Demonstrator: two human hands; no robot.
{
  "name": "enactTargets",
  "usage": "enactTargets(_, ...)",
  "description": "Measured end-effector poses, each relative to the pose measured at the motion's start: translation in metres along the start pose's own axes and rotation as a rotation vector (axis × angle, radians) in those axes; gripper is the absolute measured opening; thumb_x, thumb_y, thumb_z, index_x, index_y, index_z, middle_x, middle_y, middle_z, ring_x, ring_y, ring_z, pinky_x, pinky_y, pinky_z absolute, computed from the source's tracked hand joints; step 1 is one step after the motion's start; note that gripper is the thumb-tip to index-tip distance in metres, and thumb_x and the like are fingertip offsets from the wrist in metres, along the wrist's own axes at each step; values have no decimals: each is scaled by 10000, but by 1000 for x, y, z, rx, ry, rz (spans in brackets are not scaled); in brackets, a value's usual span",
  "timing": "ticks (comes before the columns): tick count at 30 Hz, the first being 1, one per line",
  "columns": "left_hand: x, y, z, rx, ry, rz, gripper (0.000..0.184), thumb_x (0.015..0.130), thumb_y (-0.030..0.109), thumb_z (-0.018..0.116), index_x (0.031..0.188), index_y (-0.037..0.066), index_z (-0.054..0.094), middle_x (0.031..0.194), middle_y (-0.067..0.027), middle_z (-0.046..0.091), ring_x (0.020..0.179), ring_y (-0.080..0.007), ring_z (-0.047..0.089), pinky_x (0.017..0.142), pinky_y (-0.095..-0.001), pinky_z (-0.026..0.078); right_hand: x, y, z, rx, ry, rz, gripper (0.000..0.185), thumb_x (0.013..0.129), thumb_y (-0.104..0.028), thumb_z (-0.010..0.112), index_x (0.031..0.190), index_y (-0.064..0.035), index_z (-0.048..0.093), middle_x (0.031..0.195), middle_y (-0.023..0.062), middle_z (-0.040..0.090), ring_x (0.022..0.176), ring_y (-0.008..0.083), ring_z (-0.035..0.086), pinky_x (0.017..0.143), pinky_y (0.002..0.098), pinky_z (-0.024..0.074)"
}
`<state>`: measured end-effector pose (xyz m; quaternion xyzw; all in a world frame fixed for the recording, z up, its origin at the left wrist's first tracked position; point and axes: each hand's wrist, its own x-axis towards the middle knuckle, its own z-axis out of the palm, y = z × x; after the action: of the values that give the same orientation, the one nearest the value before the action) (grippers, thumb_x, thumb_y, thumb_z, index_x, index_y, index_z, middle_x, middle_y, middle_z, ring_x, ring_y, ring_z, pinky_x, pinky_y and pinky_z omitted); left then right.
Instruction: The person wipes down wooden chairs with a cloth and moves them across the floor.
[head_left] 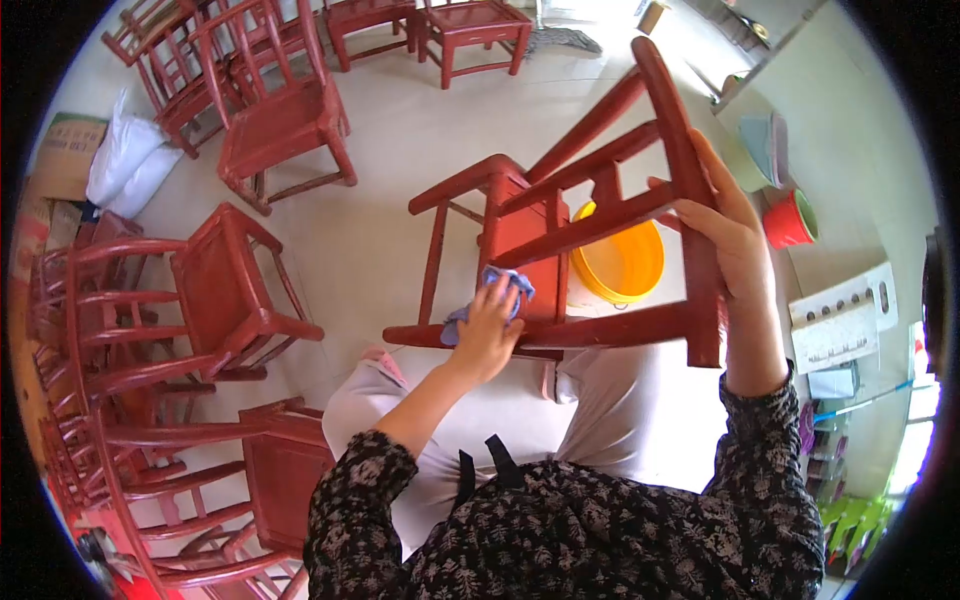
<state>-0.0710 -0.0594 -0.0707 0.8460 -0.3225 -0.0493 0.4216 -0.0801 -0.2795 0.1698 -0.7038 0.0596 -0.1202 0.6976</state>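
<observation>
A red wooden chair [538, 275] is tipped over in front of me, its backrest pointing to the right. My right hand [735, 230] is wrapped round the top rail of that backrest. In my left hand [489, 328] is a bluish-purple cloth [511, 284], pressed on the near side of the chair where the seat meets the frame. Part of the cloth is hidden under my fingers. Behind the backrest slats stands a yellow bucket [625, 262], partly covered by the chair.
Several red chairs crowd the left side, including one close by [225, 285] and another farther back [275, 125]. A white sack [128, 155] and a cardboard box [68, 150] lie far left. On the right are a red pot [790, 220] and a white perforated panel [840, 320].
</observation>
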Motion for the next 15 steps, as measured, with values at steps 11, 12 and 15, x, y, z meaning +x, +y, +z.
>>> enactTargets(11, 24, -90, 37, -145, 335, -102, 79, 887, 83, 436, 855, 10, 440, 846, -198, 466, 807, -383, 448, 725, -452, 358, -7, -10, 15, -153, 116, 40, 707, 680, -27, 472, 1368, 16, 316, 1134, 222, 554, 1080, 263, 545, 987, 351, 384)
enactTargets(12, 25, -95, 39, -179, 302, -117, 85, 893, 84, 425, 859, 8, 441, 851, -201, 469, 816, -385, 450, 729, -450, 359, -8, -10, 16, -153, 121, 25, 716, 667, -38, 472, 1363, 23, 318, 1130, 220, 557, 1076, 266, 548, 988, 353, 384)
enactTargets(15, 43, -96, 40, -208, 362, -223, 156, 904, 108, 414, 793, 5, 450, 781, -199, 469, 761, -387, 455, 690, -448, 371, -9, -10, 19, -174, 165, 33, 733, 645, -71, 483, 1351, 39, 321, 1144, 204, 544, 1085, 273, 541, 993, 363, 378)
